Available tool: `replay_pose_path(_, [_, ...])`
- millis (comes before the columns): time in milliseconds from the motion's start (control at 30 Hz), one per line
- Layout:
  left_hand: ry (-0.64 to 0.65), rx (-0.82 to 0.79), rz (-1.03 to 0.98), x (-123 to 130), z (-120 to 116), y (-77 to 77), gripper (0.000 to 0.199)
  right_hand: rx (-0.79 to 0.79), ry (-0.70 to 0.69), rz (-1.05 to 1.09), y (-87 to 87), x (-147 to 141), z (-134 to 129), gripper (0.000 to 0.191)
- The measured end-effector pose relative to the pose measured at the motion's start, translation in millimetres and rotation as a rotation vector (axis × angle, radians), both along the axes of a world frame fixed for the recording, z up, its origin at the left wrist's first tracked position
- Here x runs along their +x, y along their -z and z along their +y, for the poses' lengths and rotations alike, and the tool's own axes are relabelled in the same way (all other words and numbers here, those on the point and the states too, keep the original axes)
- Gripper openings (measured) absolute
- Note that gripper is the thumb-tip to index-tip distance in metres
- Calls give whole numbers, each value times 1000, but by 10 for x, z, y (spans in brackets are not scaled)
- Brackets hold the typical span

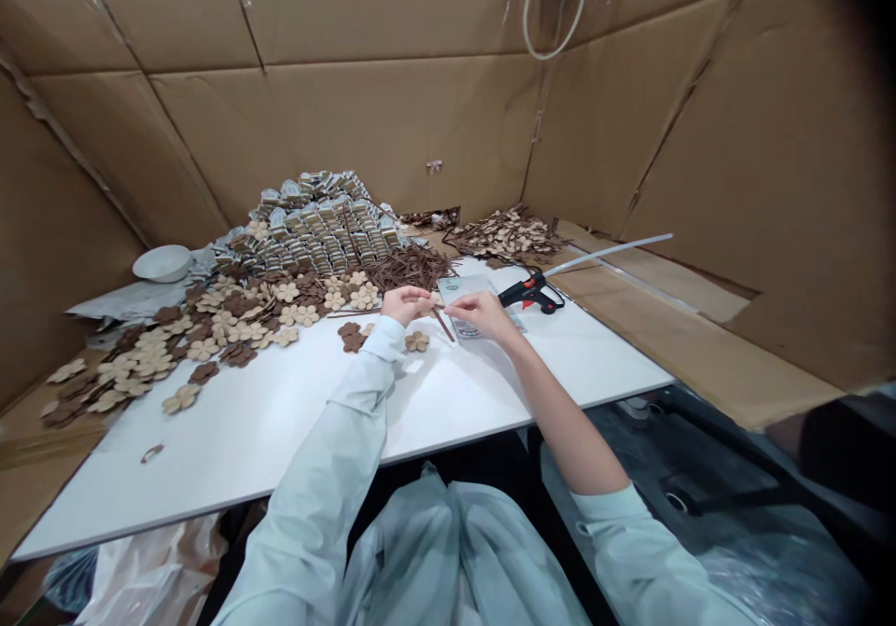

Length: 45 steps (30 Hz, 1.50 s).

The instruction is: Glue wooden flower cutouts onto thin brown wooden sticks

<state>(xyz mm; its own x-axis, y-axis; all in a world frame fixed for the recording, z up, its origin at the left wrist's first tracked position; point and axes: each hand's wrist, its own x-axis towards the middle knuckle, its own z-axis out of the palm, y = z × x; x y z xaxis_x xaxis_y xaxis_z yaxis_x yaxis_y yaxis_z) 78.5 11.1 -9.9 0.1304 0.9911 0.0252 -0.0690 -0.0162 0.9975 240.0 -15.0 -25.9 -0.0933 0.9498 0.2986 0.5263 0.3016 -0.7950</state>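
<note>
1. The left hand [404, 305] is curled shut around a thin brown stick [354, 313], gripping it near the middle of the table [245, 449]. The stick is smooth and straight and reaches out leftward, low over the white top.
2. The right hand [483, 316] is half closed, its fingertips drawn together beside the left hand. From here I can't tell whether they are pinching anything.
3. A second thin brown stick [443, 325] slants down between the two hands, toward the table's far side.
4. Flat flower shapes with rounded petals, seemingly wood, spread in a loose drift [238, 323] over the table's left side, some cream and some dark brown. Three lie apart near the left hand: two dark flowers [352, 336] and a cream flower [417, 340].
5. A tangled heap of brown sticks [410, 267] sits toward the far edge of the table, just behind the hands.
6. A clear plastic sleeve [466, 304] lies flat under the right hand's fingers, and a black and orange glue gun [532, 292] rests just beyond it, its long white glue stick [609, 255] pointing off to the right.
7. A tall, blocky pile of silver packets [315, 225] rises at the table's far edge, with a white bowl [162, 263] to its left, and cardboard walls [350, 132] enclose the table's far sides.
</note>
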Motion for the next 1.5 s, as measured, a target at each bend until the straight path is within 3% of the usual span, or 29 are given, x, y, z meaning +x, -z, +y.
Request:
replay_pose_path(200, [13, -22, 14, -8, -18, -20, 30, 26, -4, -68, -61, -7, -71, 27])
replay_pose_path(467, [57, 91, 66, -33, -41, 0, 29, -7, 39, -88, -56, -34, -80, 23])
replay_pose_path(800, [91, 126, 102, -22, -72, -11, 27, -38, -82, 38, -43, -69, -98, 33])
replay_pose_path(1000, [137, -103, 12, -12, -67, -35, 49, -41, -18, 33, 24, -50, -18, 32])
replay_pose_path(1167, [199, -220, -65, 31, -75, -9, 31, -83, 18, 91, 79, -43, 36, 33])
replay_pose_path(1500, [76, 31, -28, 118, -54, 89, 31, -114, -101, 222, 61, -62, 21, 34])
